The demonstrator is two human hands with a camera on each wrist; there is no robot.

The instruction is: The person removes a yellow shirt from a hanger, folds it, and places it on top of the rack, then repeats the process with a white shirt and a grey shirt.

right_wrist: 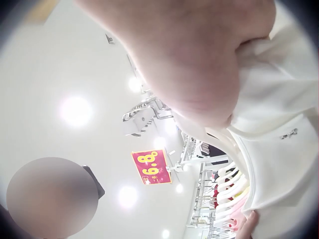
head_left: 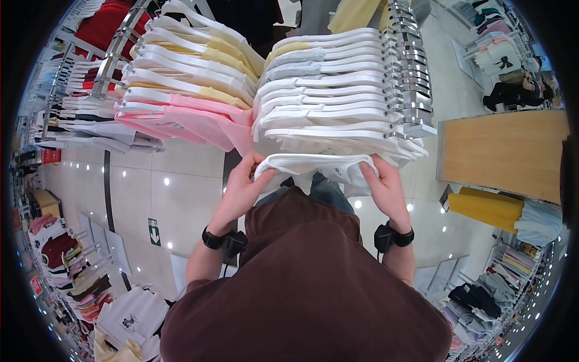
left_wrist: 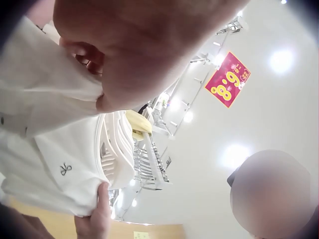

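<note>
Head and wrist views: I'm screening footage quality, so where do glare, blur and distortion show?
Head view: fisheye curvature towards black rounded edges, glare spots on the glossy pale tiled floor; left wrist view: round white ceiling lights blown out, the bare left hand soft; right wrist view: similar glare, the bare right hand soft too, a round blur at lower left.

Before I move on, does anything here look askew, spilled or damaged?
Nothing stands out: no spill or damage shows. The white shirt is held between the left hand and right hand; the hanging shirts sit in close rows.
</note>
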